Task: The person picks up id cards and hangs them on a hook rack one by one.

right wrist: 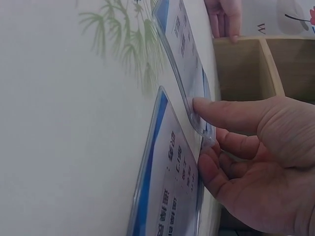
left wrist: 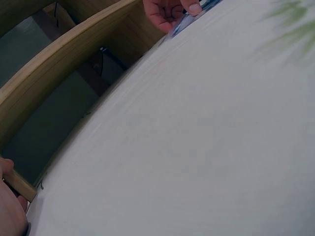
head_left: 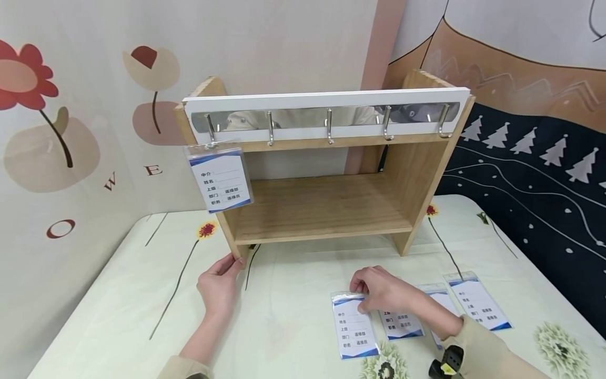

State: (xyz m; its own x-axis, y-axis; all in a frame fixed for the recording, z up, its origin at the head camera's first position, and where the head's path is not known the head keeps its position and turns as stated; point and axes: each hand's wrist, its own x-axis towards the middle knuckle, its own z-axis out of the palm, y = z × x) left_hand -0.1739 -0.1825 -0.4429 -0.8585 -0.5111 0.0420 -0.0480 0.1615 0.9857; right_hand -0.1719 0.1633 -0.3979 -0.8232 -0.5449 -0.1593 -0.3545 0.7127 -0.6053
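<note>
A wooden shelf stands on the table, with a white board carrying several metal hooks along its upper front. From the leftmost hook hangs a clear-sleeved ID badge. My left hand grips the foot of the shelf's left side panel between thumb and fingers. Another ID badge lies on the cloth, and my right hand pinches its top edge. In the right wrist view the thumb presses on that badge's face, with curled fingers at its upper end.
More ID badges lie to the right: one beside the pinched badge, one partly under the right forearm, and one farther right. A flower-printed cloth covers the table. Patterned curtains stand behind the shelf.
</note>
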